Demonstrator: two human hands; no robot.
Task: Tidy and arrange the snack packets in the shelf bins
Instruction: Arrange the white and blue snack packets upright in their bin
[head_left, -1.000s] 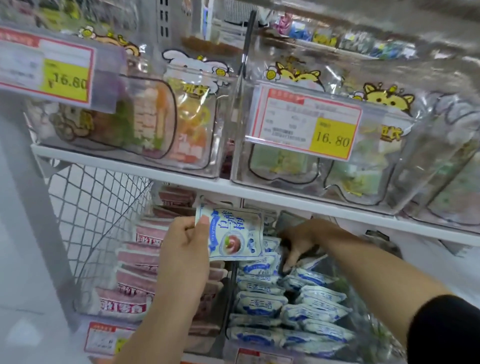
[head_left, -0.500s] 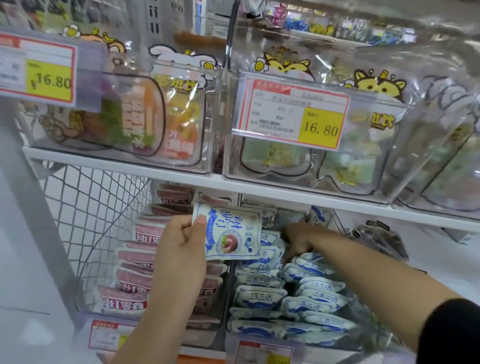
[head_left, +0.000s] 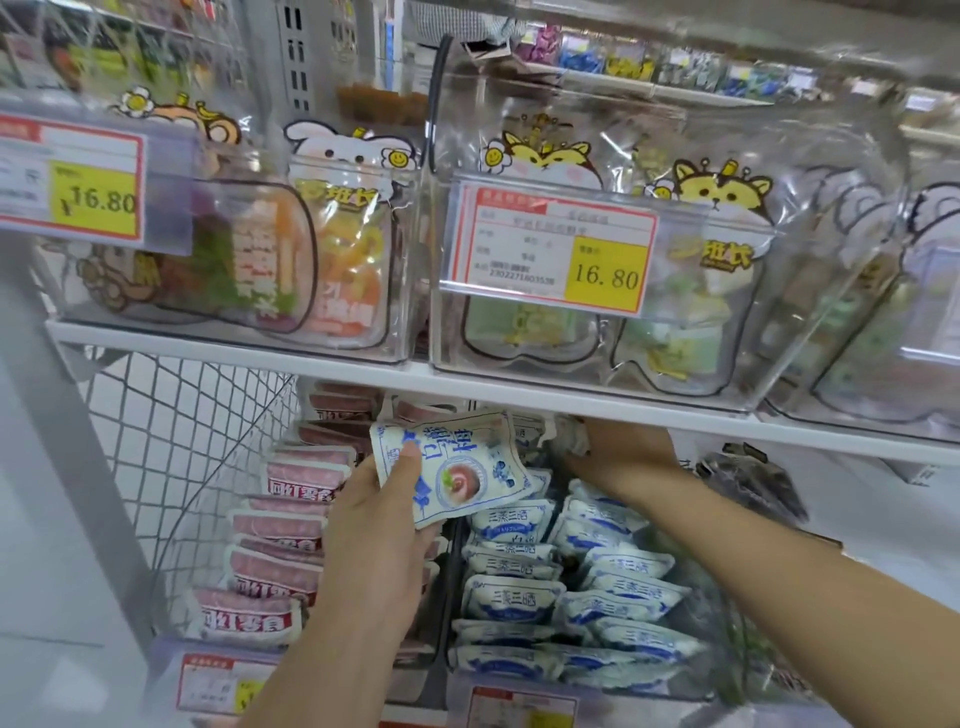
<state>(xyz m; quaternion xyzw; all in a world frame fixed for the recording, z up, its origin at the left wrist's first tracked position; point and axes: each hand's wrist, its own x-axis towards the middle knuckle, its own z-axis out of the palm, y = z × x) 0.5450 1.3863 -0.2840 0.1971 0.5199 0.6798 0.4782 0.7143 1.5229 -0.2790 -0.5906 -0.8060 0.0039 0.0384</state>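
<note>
Pinching a packet (head_left: 457, 470) in our left hand (head_left: 374, 525); right hand (head_left: 631, 457) is now deeper behind it, grip hidden, probably clearing a slot.

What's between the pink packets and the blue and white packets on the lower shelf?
Head view: the dark bin walls part them; the left hand, holding a blue-and-white packet, crosses above.

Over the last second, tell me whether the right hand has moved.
Yes. The right hand went up and deeper into the bin, now just under the white shelf edge.
</note>
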